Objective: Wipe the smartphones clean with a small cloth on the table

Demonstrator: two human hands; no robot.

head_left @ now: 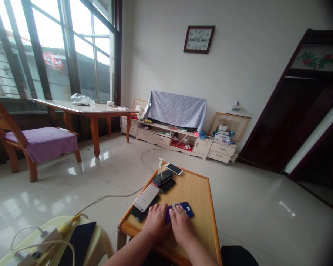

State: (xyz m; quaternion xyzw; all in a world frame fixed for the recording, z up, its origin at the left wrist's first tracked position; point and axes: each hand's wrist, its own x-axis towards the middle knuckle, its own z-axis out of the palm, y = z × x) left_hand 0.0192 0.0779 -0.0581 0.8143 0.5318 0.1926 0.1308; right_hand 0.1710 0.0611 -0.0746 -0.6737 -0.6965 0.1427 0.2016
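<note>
A blue-purple phone (pixel 186 210) lies back up near the front of a small wooden table, with a pale label on its back. My left hand (pixel 157 222) is closed over its left end. Across its middle rests my right hand (pixel 181 224), fingers bent and pressed together on a small greyish-white wad (pixel 174 205), maybe cloth or tissue; most of it is hidden. Just left of my left hand, a rose-gold phone (pixel 146 197) overlaps a dark phone (pixel 138 215). Farther back are stacked black phones (pixel 163 176) and a white-framed phone (pixel 174 169).
A clear pump bottle (pixel 160 165) stands at the small table's (pixel 195 186) far left corner. To the left, a plastic stool (pixel 102 236) bears a power strip (pixel 48 236) and a dark flat piece (pixel 77 242). A cable (pixel 111 199) crosses the floor. A chair (pixel 48 142) stands farther left.
</note>
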